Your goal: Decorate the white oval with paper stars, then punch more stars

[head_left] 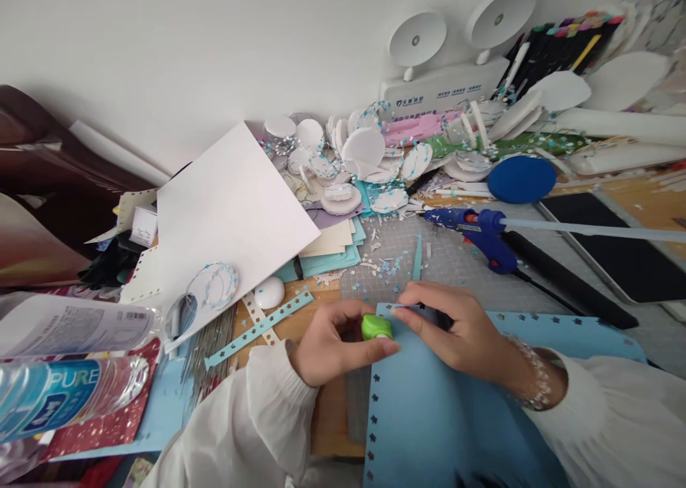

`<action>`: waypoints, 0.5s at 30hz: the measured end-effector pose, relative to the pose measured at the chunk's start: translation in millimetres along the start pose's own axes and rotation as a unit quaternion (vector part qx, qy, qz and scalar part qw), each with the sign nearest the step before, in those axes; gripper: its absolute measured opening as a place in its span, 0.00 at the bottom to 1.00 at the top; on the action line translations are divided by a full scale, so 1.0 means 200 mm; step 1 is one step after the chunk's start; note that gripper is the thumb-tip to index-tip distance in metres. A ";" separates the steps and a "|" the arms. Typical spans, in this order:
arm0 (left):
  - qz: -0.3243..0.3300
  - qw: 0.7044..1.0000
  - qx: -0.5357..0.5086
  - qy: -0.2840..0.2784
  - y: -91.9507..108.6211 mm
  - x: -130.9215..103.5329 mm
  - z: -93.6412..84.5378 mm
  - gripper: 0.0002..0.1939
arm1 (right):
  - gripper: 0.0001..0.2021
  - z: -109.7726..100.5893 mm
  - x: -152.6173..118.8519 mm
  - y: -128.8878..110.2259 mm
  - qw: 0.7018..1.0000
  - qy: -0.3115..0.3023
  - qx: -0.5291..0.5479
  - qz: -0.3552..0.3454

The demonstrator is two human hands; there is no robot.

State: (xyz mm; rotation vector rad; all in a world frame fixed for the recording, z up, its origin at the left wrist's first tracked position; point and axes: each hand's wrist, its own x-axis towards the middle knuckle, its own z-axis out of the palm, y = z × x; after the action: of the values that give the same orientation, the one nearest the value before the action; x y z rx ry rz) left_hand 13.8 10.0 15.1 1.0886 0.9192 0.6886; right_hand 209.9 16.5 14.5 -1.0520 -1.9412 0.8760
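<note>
My left hand [340,341] is closed on a small green craft punch [376,326], thumb below and fingers behind it. The punch sits at the upper left corner of a large blue sheet of paper [423,409]. Rows of small flower-shaped holes run down the sheet's left edge and along its top edge. My right hand [455,324] pinches the sheet's top edge just right of the punch, between thumb and index finger. The sheet bends toward me, and its lower part leaves the view.
A blue glue gun [476,227] lies behind my right hand, near a dark-screened tablet [622,241]. Punched paper strips [262,327] and a white board [230,209] are at left, with a water bottle [69,395]. White foam discs [364,151] pile against the wall.
</note>
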 end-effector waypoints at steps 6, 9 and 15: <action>0.015 1.000 0.007 0.011 -0.02 0.00 0.01 0.21 | 0.05 0.00 0.01 0.01 0.999 -0.027 0.018 0.012; 0.021 1.000 0.017 0.013 -0.02 0.01 0.02 0.22 | 0.20 -0.01 0.02 0.02 0.997 -0.077 0.022 0.014; 0.019 1.000 0.018 0.013 -0.03 0.02 0.02 0.25 | 0.24 -0.01 0.02 0.02 0.991 -0.124 -0.006 0.045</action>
State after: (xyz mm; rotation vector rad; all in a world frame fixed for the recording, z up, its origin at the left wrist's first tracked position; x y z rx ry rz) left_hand 19.7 8.8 9.3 1.1332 0.9390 0.7212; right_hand 210.7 22.5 13.5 -1.0878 -2.1160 1.0909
